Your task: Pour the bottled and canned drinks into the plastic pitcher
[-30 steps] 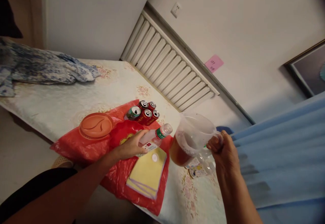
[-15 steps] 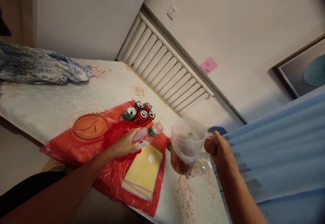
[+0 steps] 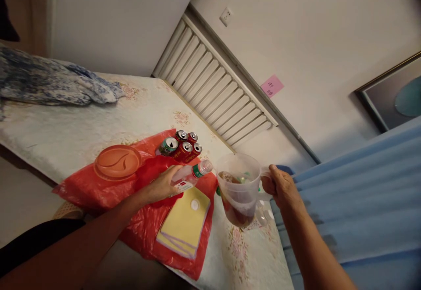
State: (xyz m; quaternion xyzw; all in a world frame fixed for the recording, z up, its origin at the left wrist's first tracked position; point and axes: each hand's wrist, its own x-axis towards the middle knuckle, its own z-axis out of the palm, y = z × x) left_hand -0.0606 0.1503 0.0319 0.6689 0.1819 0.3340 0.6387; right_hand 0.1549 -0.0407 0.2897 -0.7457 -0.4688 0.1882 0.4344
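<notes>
Head view: a translucent pitcher (image 3: 238, 198) with brown liquid in it is held above the table (image 3: 144, 119), its handle gripped by the closed right hand (image 3: 281, 184). Just beside its spout, the neck of a clear plastic bottle (image 3: 187, 173) is pointed toward the pitcher; the bottle is clasped by the left hand (image 3: 164, 185), fingers wrapped around it. Beneath the bottle, a folded yellow cloth (image 3: 184, 224) is laid on a red plastic bag (image 3: 144, 233). Behind the bottle, several drink cans (image 3: 182, 150) are grouped upright, and an orange round container (image 3: 117, 160) is set on the bag. Farther off, a patterned blue-and-white fabric (image 3: 66, 84) is spread across the table, which is bordered by a radiator (image 3: 213, 81).
</notes>
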